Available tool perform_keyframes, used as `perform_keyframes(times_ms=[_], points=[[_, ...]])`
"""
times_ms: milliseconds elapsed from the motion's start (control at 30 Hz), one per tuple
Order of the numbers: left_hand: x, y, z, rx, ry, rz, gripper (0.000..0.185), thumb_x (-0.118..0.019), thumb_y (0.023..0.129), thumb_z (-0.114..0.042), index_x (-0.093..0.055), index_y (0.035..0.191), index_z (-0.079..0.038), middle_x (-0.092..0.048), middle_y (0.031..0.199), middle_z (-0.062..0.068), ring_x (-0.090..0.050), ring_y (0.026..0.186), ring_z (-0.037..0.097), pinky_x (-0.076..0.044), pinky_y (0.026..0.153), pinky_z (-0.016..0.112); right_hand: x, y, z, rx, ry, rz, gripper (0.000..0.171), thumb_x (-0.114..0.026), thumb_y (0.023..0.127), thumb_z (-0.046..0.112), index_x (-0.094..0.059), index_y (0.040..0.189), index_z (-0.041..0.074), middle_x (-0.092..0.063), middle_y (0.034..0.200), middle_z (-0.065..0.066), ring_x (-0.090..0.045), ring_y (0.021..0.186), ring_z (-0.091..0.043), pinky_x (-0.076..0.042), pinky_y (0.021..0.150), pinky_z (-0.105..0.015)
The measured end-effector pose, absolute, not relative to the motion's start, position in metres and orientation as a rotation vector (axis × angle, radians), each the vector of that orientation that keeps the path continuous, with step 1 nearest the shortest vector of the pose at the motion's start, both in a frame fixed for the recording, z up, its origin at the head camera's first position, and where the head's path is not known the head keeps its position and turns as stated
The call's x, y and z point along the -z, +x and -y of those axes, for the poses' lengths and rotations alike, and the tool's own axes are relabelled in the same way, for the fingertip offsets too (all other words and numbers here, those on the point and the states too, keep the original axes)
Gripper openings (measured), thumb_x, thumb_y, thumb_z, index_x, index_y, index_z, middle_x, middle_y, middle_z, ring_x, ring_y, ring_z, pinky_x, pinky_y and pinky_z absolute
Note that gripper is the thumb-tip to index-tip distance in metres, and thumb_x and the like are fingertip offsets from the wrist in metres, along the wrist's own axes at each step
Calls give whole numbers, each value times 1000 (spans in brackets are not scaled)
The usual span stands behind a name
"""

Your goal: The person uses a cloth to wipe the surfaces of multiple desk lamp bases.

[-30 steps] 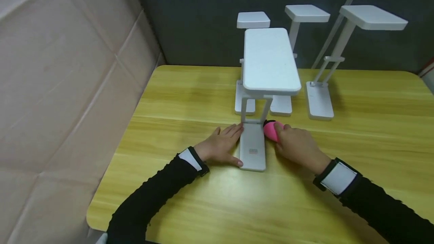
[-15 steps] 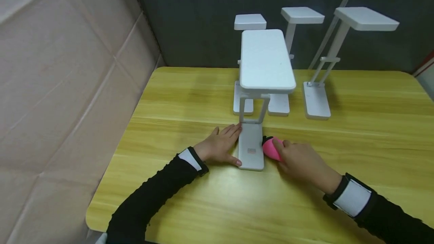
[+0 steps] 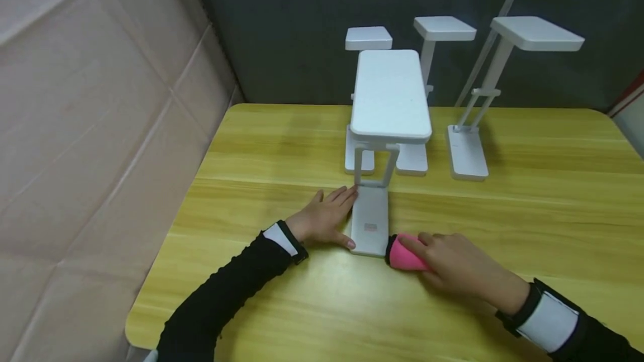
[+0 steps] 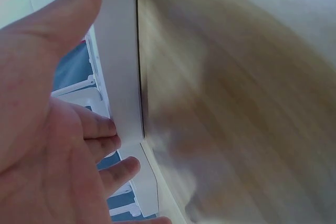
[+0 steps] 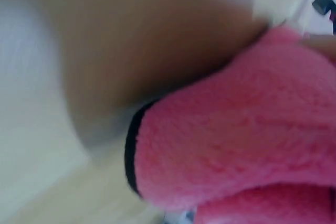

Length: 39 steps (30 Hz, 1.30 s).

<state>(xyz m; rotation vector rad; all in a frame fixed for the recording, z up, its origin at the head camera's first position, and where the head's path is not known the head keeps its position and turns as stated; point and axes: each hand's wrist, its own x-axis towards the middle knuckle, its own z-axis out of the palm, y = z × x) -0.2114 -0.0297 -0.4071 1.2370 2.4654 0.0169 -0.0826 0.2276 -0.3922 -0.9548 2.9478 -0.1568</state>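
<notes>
A white folding desk lamp stands on the yellow wooden table (image 3: 528, 205), its flat base (image 3: 370, 222) pointing toward me and its wide head (image 3: 391, 94) raised above. My left hand (image 3: 324, 217) lies flat against the base's left edge, fingers straight, thumb at the near corner; the left wrist view shows the base (image 4: 122, 66) along my fingers (image 4: 100, 129). My right hand (image 3: 455, 264) grips a pink fluffy cloth (image 3: 405, 257) with a black edge, touching the base's near right corner. In the right wrist view the cloth (image 5: 247, 135) fills the frame.
Three more white lamps stand behind: one at back left (image 3: 369, 38), one in the middle (image 3: 445, 28), one at the right (image 3: 536, 33) with its base (image 3: 467, 152). A cardboard wall (image 3: 100, 127) closes the left side; a dark backdrop (image 3: 282, 21) is behind.
My right hand has drawn the pink cloth toward me along the right side of the lamp base, from near the hinge to the near corner. The left hand stayed put.
</notes>
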Motion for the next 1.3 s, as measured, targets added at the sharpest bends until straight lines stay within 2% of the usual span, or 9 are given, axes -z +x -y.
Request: perform_keyframes(times_ms=[133, 367, 467, 567, 700, 833, 1067, 1300], points=[[408, -211, 29, -29, 1252, -2461, 114, -60, 78, -68, -3, 153, -6, 6, 159, 4, -1, 145, 24, -14, 110, 61, 385, -91, -244, 202, -933, -2937, 55, -74, 76, 20, -61, 127, 8, -62, 86, -5, -44, 53, -7, -41, 45, -28], [409, -211, 31, -25, 1227, -2479, 115, -61, 77, -69, -3, 153, -7, 7, 159, 4, -1, 145, 23, -14, 110, 60, 383, -133, -249, 105, -548, -3115, 59, -72, 80, 16, -51, 133, 0, -61, 86, -20, -45, 50, -16, -40, 40, -31], [410, -210, 31, -37, 1233, -2477, 114, -61, 77, -68, -3, 153, -6, 6, 159, 4, -2, 145, 24, -14, 110, 60, 394, -146, -238, 41, -483, -3191, 55, -69, 81, 17, -51, 129, -4, -59, 80, -22, -46, 47, -20, -40, 37, -34], [411, -210, 31, -42, 1240, -2480, 114, -61, 77, -69, -5, 153, -6, 6, 159, 4, -2, 145, 24, -14, 110, 60, 406, -151, -227, -18, -527, -3271, 53, -70, 80, 17, -53, 123, -8, -57, 73, -22, -48, 45, -23, -41, 35, -36], [412, -209, 31, -33, 1241, -2488, 114, -59, 77, -70, -5, 153, -6, 7, 159, 4, -2, 145, 23, -14, 110, 59, 414, -148, -219, -72, -597, -3328, 51, -73, 78, 15, -53, 118, -10, -54, 69, -19, -48, 45, -25, -40, 34, -34], [411, -209, 31, -27, 1222, -2488, 114, -58, 77, -71, -3, 153, -6, 9, 159, 4, -1, 145, 23, -12, 111, 59, 413, -140, -218, -57, -631, -3280, 47, -71, 79, 12, -53, 118, -8, -54, 70, -16, -46, 46, -21, -38, 34, -30], [410, -209, 30, -21, 1219, -2484, 114, -58, 77, -71, -3, 153, -7, 9, 159, 3, 0, 145, 22, -12, 111, 59, 406, -117, -218, -80, -718, -3187, 37, -70, 79, 12, -55, 110, -1, -51, 67, -11, -38, 44, -15, -35, 36, -27], [410, -209, 30, -4, 1228, -2499, 114, -57, 77, -71, -4, 153, -6, 7, 159, 4, -1, 145, 23, -13, 111, 59, 402, -97, -219, -83, -853, -3153, 44, -73, 74, 13, -57, 114, 2, -54, 70, -10, -40, 45, -12, -35, 36, -25]])
